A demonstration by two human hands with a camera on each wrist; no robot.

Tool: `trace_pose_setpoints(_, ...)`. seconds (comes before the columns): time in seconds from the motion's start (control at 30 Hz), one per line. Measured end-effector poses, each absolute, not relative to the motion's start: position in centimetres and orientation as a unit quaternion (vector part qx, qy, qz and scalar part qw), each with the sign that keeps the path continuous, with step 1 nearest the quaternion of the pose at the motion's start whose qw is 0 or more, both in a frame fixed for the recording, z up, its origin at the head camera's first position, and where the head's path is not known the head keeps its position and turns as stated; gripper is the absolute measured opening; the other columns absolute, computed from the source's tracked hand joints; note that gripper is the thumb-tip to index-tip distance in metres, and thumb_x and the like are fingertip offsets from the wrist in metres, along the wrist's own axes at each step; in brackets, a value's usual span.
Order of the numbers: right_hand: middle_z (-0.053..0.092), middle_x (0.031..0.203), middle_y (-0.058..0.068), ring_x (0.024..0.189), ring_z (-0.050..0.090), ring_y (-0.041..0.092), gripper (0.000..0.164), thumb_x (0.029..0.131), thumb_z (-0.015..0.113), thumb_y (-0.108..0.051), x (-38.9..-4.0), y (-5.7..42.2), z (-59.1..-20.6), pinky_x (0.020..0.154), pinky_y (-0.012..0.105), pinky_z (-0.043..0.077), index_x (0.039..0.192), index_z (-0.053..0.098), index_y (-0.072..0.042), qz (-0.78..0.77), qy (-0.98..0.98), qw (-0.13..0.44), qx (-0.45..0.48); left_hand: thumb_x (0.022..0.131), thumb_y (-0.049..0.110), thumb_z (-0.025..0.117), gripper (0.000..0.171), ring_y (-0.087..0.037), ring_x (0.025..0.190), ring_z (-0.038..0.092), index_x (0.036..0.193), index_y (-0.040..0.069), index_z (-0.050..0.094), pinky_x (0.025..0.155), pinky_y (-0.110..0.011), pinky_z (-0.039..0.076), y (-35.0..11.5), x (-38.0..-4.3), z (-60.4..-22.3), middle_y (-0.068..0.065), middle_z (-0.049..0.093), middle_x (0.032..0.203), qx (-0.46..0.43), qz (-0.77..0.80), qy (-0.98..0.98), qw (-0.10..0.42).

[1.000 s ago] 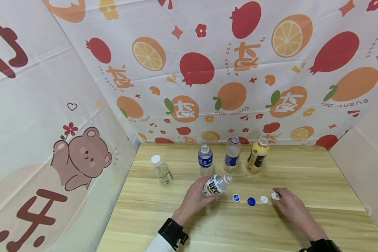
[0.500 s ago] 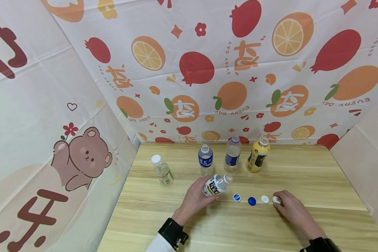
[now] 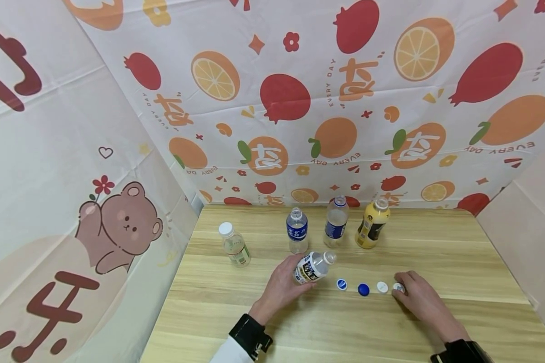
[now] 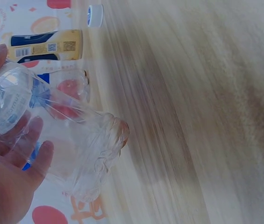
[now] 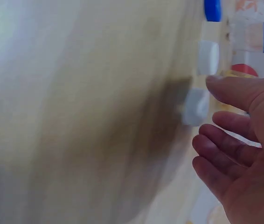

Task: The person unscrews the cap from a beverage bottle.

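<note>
My left hand (image 3: 281, 285) grips a clear plastic bottle (image 3: 308, 269) with a white, dark-printed label. The bottle leans to the right and its mouth has no cap. In the left wrist view the fingers curl round the clear bottle (image 4: 76, 126). My right hand (image 3: 420, 297) is low over the table at the right end of a row of caps. Nearest to it lies a white cap (image 5: 196, 107), with thumb and fingertips around it but visibly apart in the right wrist view. Left of it lie another white cap (image 3: 382, 287), a dark blue cap (image 3: 363, 290) and a blue-and-white cap (image 3: 341, 285).
Behind the caps stand two uncapped clear bottles with blue labels, one left (image 3: 297, 232) and one right (image 3: 335, 224), and an uncapped yellow bottle (image 3: 372, 224). A clear bottle with a white cap (image 3: 234, 246) stands at the left. Fruit-print cloth (image 3: 283, 98) rises behind the wooden table (image 3: 345, 333).
My right hand has lowered the white cap to the table at the row's right end, and its fingers have loosened from it. My left hand and its bottle have hardly moved.
</note>
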State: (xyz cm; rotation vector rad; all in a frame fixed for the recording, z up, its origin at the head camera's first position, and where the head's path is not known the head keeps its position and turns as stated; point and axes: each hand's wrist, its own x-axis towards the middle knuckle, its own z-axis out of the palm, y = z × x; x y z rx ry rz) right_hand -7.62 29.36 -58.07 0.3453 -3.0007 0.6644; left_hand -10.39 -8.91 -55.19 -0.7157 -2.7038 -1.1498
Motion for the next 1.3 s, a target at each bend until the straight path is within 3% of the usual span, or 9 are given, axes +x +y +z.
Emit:
trace_pose_setpoints(0.27, 0.063, 0.124, 0.028, 0.114, 0.061, 0.048, 0.043, 0.096, 0.074, -0.018, -8.3, 26.1, -54.2, 0.09, 0.063, 0.053, 0.129, 0.062, 0.007, 0.267, -0.957, 0.03, 0.113, 0.08, 0.026, 0.091, 0.078, -0.019, 0.116, 0.063, 0.146, 0.012, 0.052, 0.098, -0.037, 0.055, -8.3, -10.5, -55.0, -0.004, 0.064, 0.132, -0.233, -0.41, -0.881, 0.031)
trace_pose_setpoints(0.43, 0.063, 0.133, 0.027, 0.122, 0.058, 0.049, 0.047, 0.102, 0.067, -0.026, -8.2, 23.8, -52.9, 0.098, 0.067, 0.048, 0.138, 0.058, 0.004, 0.331, -0.933, 0.043, 0.131, 0.08, 0.027, 0.091, 0.076, -0.017, 0.118, 0.063, 0.144, 0.013, 0.053, 0.101, -0.035, 0.054, -7.5, -10.5, -55.1, -0.002, 0.064, 0.134, -0.243, -0.415, -0.876, 0.028)
trace_pose_setpoints(0.67, 0.068, 0.131, 0.016, 0.117, 0.064, 0.036, 0.044, 0.098, 0.07, -0.013, -8.3, 21.3, -52.6, 0.095, 0.053, 0.055, 0.138, 0.059, 0.002, 0.399, -0.893, 0.073, 0.193, 0.081, 0.03, 0.09, 0.077, -0.016, 0.121, 0.062, 0.146, 0.014, 0.053, 0.105, -0.034, 0.051, -6.3, -10.0, -54.9, -0.003, 0.063, 0.138, -0.243, -0.435, -0.867, 0.001)
trace_pose_setpoints(0.8, 0.065, 0.135, 0.015, 0.12, 0.063, 0.029, 0.048, 0.097, 0.071, -0.009, -8.2, 20.2, -52.6, 0.099, 0.044, 0.055, 0.142, 0.055, 0.002, 0.451, -0.867, 0.046, 0.204, 0.082, 0.03, 0.09, 0.076, -0.014, 0.121, 0.062, 0.146, 0.014, 0.053, 0.105, -0.034, 0.051, -5.8, -9.8, -54.9, -0.003, 0.063, 0.138, -0.249, -0.444, -0.861, -0.002)
trace_pose_setpoints(1.1, 0.06, 0.14, 0.018, 0.122, 0.062, 0.031, 0.064, 0.093, 0.078, -0.013, -8.4, 18.4, -52.9, 0.103, 0.04, 0.053, 0.147, 0.047, 0.0, 0.521, -0.829, -0.006, 0.203, 0.084, 0.032, 0.088, 0.076, -0.013, 0.123, 0.061, 0.149, 0.016, 0.051, 0.106, -0.032, 0.05, -5.0, -9.8, -55.0, -0.001, 0.063, 0.139, -0.258, -0.453, -0.853, -0.019)
trace_pose_setpoints(1.3, 0.057, 0.144, 0.019, 0.128, 0.057, 0.018, 0.066, 0.092, 0.079, -0.016, -8.5, 17.7, -52.7, 0.105, 0.035, 0.051, 0.148, 0.047, 0.003, 0.539, -0.818, -0.024, 0.199, 0.084, 0.032, 0.088, 0.078, -0.012, 0.123, 0.061, 0.15, 0.016, 0.05, 0.105, -0.03, 0.05, -4.9, -9.6, -55.2, -0.001, 0.064, 0.139, -0.254, -0.445, -0.858, -0.036)
